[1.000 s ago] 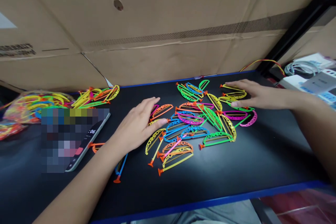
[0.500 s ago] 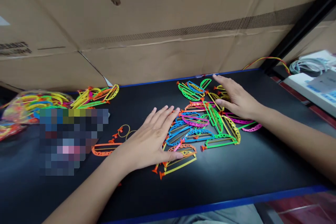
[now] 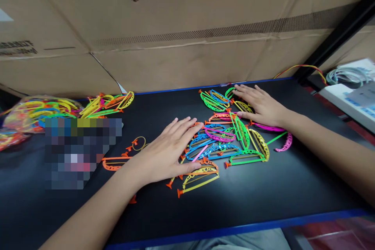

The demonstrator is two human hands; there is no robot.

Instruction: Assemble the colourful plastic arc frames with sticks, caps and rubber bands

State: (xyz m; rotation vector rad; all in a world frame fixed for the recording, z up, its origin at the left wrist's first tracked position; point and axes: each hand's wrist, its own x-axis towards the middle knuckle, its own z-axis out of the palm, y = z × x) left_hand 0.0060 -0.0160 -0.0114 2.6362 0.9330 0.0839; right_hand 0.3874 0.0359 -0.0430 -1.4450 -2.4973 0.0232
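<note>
Small plastic toy bows in several colours lie in a loose pile on the black table [image 3: 252, 195]. My left hand [image 3: 170, 152] rests spread, palm down, over the pile's left side, its thumb by an orange bow [image 3: 212, 167] and a yellow bow [image 3: 202, 181]. My right hand [image 3: 260, 105] lies spread over the back right part, near a green bow [image 3: 240, 131] and partly covering a yellow one. Nothing is gripped in either hand. Under my left forearm an orange bow [image 3: 113, 164] is partly hidden.
Clear bags of coloured bows [image 3: 43, 111] and a loose heap [image 3: 108, 105] are at the back left, beside a blurred-out item [image 3: 82, 152]. A large cardboard box [image 3: 175, 62] stands behind. White equipment [image 3: 351, 93] sits at the right.
My right hand has moved slightly left and down onto the bows, its fingers more spread. My left hand has barely moved. The view has shifted slightly.
</note>
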